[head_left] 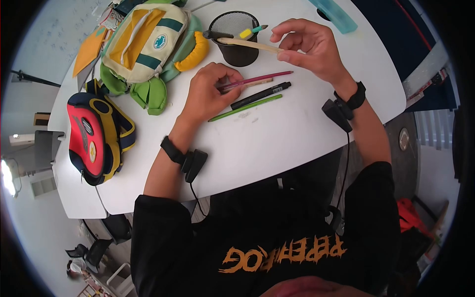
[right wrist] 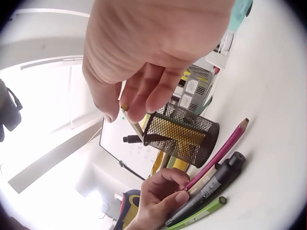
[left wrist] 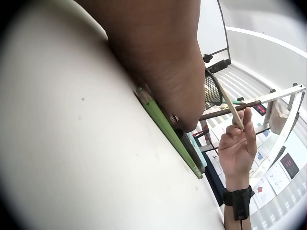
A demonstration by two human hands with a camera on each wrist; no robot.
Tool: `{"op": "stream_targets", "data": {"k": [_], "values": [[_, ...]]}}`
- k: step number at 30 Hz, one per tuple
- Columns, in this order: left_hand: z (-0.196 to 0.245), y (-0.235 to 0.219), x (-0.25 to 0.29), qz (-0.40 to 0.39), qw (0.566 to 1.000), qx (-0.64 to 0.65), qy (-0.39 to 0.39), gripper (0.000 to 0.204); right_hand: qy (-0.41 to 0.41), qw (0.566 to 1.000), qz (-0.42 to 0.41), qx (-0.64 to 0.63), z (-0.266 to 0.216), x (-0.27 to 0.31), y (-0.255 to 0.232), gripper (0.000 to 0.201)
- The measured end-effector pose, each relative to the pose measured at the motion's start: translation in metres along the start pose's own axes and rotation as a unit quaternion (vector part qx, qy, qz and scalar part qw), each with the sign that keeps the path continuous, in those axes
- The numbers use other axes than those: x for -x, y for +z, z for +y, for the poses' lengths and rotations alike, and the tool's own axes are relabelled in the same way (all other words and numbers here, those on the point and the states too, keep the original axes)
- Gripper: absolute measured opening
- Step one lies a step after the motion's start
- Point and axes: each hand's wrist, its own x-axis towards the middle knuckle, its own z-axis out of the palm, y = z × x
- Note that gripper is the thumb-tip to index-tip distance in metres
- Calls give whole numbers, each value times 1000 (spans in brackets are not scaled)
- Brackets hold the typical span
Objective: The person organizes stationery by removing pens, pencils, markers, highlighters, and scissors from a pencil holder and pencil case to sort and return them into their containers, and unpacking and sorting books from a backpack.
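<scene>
The right hand (head_left: 316, 52) pinches one end of a light wooden stick (head_left: 255, 45) between thumb and fingers; its far end lies at the rim of the black mesh cup (head_left: 238, 55). Inside the cup stand a dark marker (head_left: 217, 35) and a teal pencil with a yellow part (head_left: 246, 33). Lower left of the cup, the left hand (head_left: 210, 91) pinches a magenta pencil (head_left: 267, 76), with a light wooden piece (right wrist: 204, 186) beside it. Next to that hand lie a black marker (head_left: 262, 95) and a green pencil (head_left: 247, 108) on the table.
A cream and green bag (head_left: 148, 44) with a yellow handle lies left of the cup. A red, blue and yellow bag (head_left: 94, 138) is at the table's left side. An orange envelope (head_left: 89, 52) lies behind, and a teal case (head_left: 336, 15) sits at the far edge.
</scene>
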Motion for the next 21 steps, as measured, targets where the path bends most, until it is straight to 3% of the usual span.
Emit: {"op": "stream_targets", "data": {"k": [4,9,11,14,17,18,20,21], "values": [[2,-2,-4,-3,1000,6,12,19,-32,999,16,24,4,-1,1,34],[1,-2,-4,4,1000,4,14,18,-139,979,141,54,-4,-2,-5,23],[-1,-1,-4,1,1000,3,17,18,-108,972,180,110,4,5,-27,21],[-5,0,-3,12,1000,17,20,18,-202,952,226,44,2,-4,-37,23],[-4,-2,-4,7,1000,26,15,17,-263,940,218,-12,-8,-18,-28,24],[-5,-2,-4,9,999,31,21,16,-263,940,217,-13,-8,-20,-25,24],[-4,1,-3,9,999,38,26,15,-163,949,271,-10,-8,-22,-21,23],[-3,1,-2,11,999,49,19,14,-163,949,271,-9,-7,-24,-19,23]]}}
